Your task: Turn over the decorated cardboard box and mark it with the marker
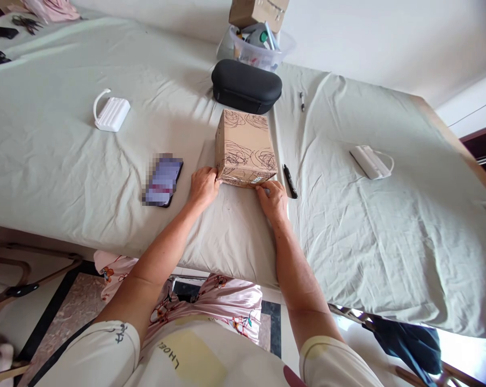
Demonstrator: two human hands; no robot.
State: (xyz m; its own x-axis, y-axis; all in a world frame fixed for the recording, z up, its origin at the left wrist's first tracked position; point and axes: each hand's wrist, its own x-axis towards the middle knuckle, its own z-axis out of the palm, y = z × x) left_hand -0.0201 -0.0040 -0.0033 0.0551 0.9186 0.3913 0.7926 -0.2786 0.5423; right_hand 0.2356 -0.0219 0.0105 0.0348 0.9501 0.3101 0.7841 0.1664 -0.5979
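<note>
A brown cardboard box [244,146] covered in black scribbles sits on the pale green sheet [85,177] in front of me. My left hand [203,186] rests against the box's near left corner with its fingers curled on the edge. My right hand [271,198] is at the near right bottom edge, fingers pinched together on something small and pale that I cannot make out. A black marker [290,181] lies just right of that hand.
A phone [162,180] lies left of my left hand. Behind the box are a black oval case [246,85], a clear tub of supplies [259,49] and a second box [259,12]. White power banks [111,113] [370,161] lie left and right. A pen [302,101] and scissors [25,22] lie further back.
</note>
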